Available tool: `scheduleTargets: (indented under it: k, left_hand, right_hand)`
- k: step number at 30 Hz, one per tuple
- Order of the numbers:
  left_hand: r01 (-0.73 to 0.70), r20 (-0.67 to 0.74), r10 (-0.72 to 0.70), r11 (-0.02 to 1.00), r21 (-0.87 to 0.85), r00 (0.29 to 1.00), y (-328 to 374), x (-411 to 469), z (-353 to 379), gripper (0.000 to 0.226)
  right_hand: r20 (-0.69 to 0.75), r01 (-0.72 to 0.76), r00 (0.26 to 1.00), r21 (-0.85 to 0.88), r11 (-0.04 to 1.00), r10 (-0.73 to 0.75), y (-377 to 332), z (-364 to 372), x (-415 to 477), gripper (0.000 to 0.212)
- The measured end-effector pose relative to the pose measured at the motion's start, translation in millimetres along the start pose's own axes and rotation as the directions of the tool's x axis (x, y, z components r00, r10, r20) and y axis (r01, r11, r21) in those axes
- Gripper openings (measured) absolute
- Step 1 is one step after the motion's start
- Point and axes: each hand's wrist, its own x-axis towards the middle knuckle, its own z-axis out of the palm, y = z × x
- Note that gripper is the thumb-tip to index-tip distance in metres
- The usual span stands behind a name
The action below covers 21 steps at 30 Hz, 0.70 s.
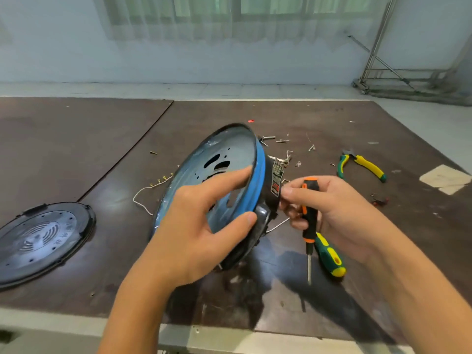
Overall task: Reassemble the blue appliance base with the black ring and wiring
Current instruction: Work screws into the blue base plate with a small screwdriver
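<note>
Blue base (259,172) stands tilted on edge near the middle of the worktop (76,154), hollow side toward me. My left hand (201,226) holds it, fingers clamped over the near rim, one reaching across the inside. Black ring (272,175) lies against the far face of the blue band; cannot tell whether it is fully seated. My right hand (334,208) has its fingers wrapped round the screwdriver (308,221), blade pointing down and idle, with fingertips touching the ring beside its label. White wire (141,198) trails out left onto the worktop. Step in hand, as I judge it: aligning ring to base. Next move calls for matching the holes, tucking the wire inside, then fetching one of the loose screws (277,140) lying behind.
</note>
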Motion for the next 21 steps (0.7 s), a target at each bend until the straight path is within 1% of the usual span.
scheduleTargets:
  k: [4,7,8,10,13,16,18,21]
  left_hand:
    - [0.019,0.112,-0.031,0.995,0.102,0.993,2.9,-4.1,6.6,0.050]
    - [0.017,0.179,-0.046,0.987,0.158,0.983,2.9,-5.0,10.3,0.047]
    - [0.015,0.200,-0.050,0.984,0.176,0.978,1.9,-5.6,11.6,0.047]
    - [0.008,0.240,-0.061,0.977,0.215,0.969,-1.9,-6.7,14.9,0.045]
    - [0.018,0.285,-0.094,0.966,0.256,0.954,-8.9,-6.7,22.4,0.041]
    - [0.019,0.321,-0.123,0.952,0.307,0.939,-14.6,-7.6,28.7,0.039]
    - [0.013,0.341,-0.131,0.945,0.327,0.931,-18.0,-8.6,31.1,0.040]
    - [0.008,0.357,-0.149,0.930,0.367,0.922,-21.3,-10.3,32.1,0.043]
  right_hand:
    - [-0.118,-0.036,0.992,0.071,0.997,0.044,23.6,-2.6,-10.0,0.003]
    - [-0.189,-0.032,0.981,0.098,0.995,0.050,41.9,-0.7,-15.2,0.013]
    - [-0.214,-0.032,0.975,0.111,0.993,0.056,47.0,0.3,-16.2,0.014]
    - [-0.259,-0.035,0.962,0.188,0.982,0.084,56.1,0.3,-16.1,0.010]
    - [-0.321,-0.053,0.936,0.274,0.960,0.143,65.3,-1.4,-12.8,0.022]
    - [-0.311,-0.122,0.929,0.254,0.960,0.200,67.8,-2.1,-11.3,0.022]
    - [-0.283,-0.186,0.925,0.246,0.951,0.254,68.6,-3.8,-10.8,0.027]
    - [-0.220,-0.254,0.922,0.278,0.926,0.318,69.5,-5.4,-12.1,0.031]
